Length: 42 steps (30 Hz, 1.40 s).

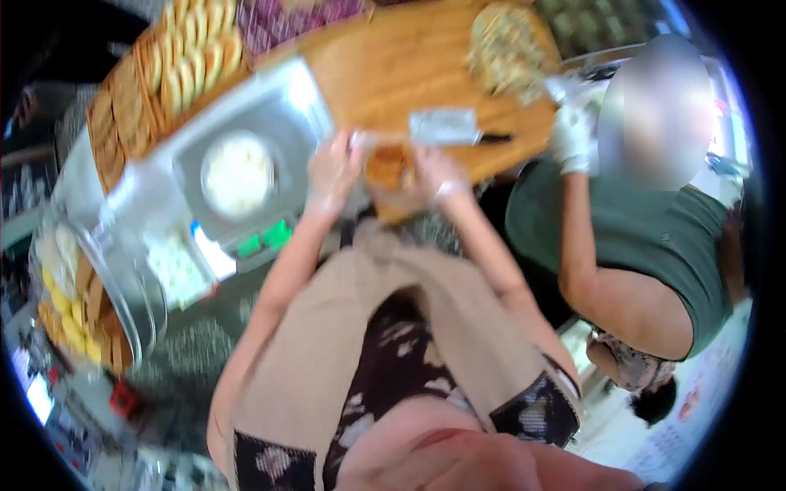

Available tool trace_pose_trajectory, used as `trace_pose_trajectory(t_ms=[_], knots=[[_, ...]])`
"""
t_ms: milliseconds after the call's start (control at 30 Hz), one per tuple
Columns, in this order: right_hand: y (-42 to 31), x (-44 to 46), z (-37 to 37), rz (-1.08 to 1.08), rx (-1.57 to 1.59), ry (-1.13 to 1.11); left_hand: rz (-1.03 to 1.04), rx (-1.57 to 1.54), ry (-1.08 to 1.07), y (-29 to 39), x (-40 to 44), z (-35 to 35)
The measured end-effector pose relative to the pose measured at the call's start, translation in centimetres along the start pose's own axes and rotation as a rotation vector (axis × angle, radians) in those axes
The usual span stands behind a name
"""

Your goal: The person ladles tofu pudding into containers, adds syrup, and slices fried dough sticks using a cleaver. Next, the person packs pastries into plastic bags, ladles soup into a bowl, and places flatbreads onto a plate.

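My left hand [332, 172], in a thin clear glove, is closed on the edge of a clear plastic bag [385, 200]. On the other side, my right hand [440, 173], gloved the same way, also grips the bag. Between them, a round, orange-brown piece of baked food [387, 166] shows in or behind the plastic; blur hides which. Just beyond my right hand lies a cleaver [444, 127] with a wide blade and black handle, flat on the wooden board [385, 61].
Left of my hands, a metal tray [299, 86] holds a round white container [237, 173]. Breads and rolls [192, 57] line the far left. A large flat pie [508, 53] lies at the board's far right, near a co-worker's gloved hand [571, 135]. A clear tub [123, 286] stands lower left.
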State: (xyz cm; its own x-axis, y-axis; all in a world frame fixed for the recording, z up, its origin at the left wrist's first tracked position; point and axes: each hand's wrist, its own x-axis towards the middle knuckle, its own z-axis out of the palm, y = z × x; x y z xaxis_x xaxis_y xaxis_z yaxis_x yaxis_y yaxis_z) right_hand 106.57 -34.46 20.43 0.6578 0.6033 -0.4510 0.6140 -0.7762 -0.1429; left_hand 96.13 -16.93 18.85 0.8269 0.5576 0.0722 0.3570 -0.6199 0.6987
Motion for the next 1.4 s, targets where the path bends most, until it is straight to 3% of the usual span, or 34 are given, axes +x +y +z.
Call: trace_pose_trajectory(t_ms=[33,67,100,167,200,300,367,400,433,500,567,600,633,667,733,767,833,867,900,967,1000,1067,1133,1167,1200,1233,1267,1333,1367,1400], knots=[[0.0,-0.4,0.1,-0.246,0.11,0.26,-0.006,-0.001,-0.085,-0.4,-0.3,-0.6],[0.5,0.8,-1.9,-0.523,0.169,0.526,0.078,-0.01,-0.009,-0.9,-0.6,-0.6],[1.1,3.2,-7.9,-0.52,0.088,0.658,0.13,-0.072,0.02,-0.8,-0.3,-0.8],[1.0,1.9,-19.1,0.079,0.58,0.676,0.101,-0.022,-0.061,-0.3,-0.8,-0.9],[2.0,3.3,-25.0,0.294,0.285,0.928,0.086,-0.07,-0.033,0.0,-1.1,-0.6],[7.3,3.9,-40.8,0.106,0.214,1.318,0.112,-0.097,-0.013,0.8,-0.9,-0.6],[9.7,4.0,-50.6,0.296,0.414,1.114,0.112,-0.121,0.003,1.0,-1.1,-0.4],[10.0,5.0,-53.8,0.534,0.193,1.123,0.121,-0.124,0.009,1.2,-1.2,-0.1],[10.0,4.3,-54.8,0.481,0.076,1.057,0.09,-0.131,-0.006,1.3,-1.4,0.3],[12.5,5.8,-58.0,0.369,0.172,0.932,0.057,-0.11,-0.07,1.1,-1.4,0.5],[14.9,9.0,-59.8,0.245,0.491,0.933,0.005,-0.106,-0.09,2.3,-1.1,0.2],[15.5,10.9,-57.9,0.205,0.662,0.899,-0.039,-0.103,-0.124,2.7,-1.2,-0.3],[12.0,8.5,-52.8,-0.02,-0.035,1.382,-0.088,-0.089,-0.219,2.4,-1.1,-0.4],[7.9,6.1,-47.5,-0.125,-0.023,1.431,-0.111,-0.094,-0.255,3.1,-1.0,-1.0],[2.7,0.8,-34.3,-0.366,0.889,0.743,-0.074,-0.178,-0.228,3.4,-0.1,0.0],[1.8,0.5,-27.2,-0.3,0.937,0.66,0.213,-0.064,-0.164,3.5,0.3,0.4],[1.8,-0.2,-11.7,-0.104,0.04,0.682,0.108,-0.054,-0.138,3.6,0.5,2.0],[1.9,-1.3,-7.3,0.072,0.14,0.436,0.113,-0.029,-0.132,3.0,0.8,2.7],[2.2,-2.4,-4.2,0.254,0.061,0.335,0.104,-0.019,-0.132,2.3,0.9,2.8],[5.6,-3.0,1.4,0.477,0.117,0.401,0.091,0.074,-0.048,1.0,1.3,2.5],[9.3,-1.7,7.1,0.529,0.162,0.688,0.098,0.084,-0.043,0.9,1.3,1.7],[8.8,-4.8,2.9,0.734,0.387,0.455,0.077,0.155,-0.057,1.6,0.7,-0.3],[12.5,-3.8,7.6,0.447,0.357,0.327,0.211,0.26,-0.044,0.6,-0.9,0.0],[11.3,-3.7,7.8,0.297,0.613,0.536,0.222,0.316,-0.022,0.7,-1.5,0.2],[8.4,-4.7,5.3,0.207,1.308,0.452,0.256,0.366,0.093,1.1,-2.3,0.4],[5.5,-5.2,3.2,0.072,1.59,0.539,0.18,0.303,-0.01,2.9,-2.2,-0.8],[3.2,-5.9,0.6,-0.005,1.77,0.533,0.212,0.131,-0.004,3.8,-2.0,-1.4],[0.4,-6.5,-2.5,-0.215,2.073,0.551,-0.015,-0.159,-0.346,6.4,-1.0,-4.5],[0.1,-6.4,-3.4,-0.304,2.206,0.446,0.004,-0.149,-0.307,6.1,-1.0,-4.4],[0.2,-6.6,-3.9,-0.323,2.234,0.402,-0.109,-0.721,-0.419,5.5,-1.0,-4.0]])
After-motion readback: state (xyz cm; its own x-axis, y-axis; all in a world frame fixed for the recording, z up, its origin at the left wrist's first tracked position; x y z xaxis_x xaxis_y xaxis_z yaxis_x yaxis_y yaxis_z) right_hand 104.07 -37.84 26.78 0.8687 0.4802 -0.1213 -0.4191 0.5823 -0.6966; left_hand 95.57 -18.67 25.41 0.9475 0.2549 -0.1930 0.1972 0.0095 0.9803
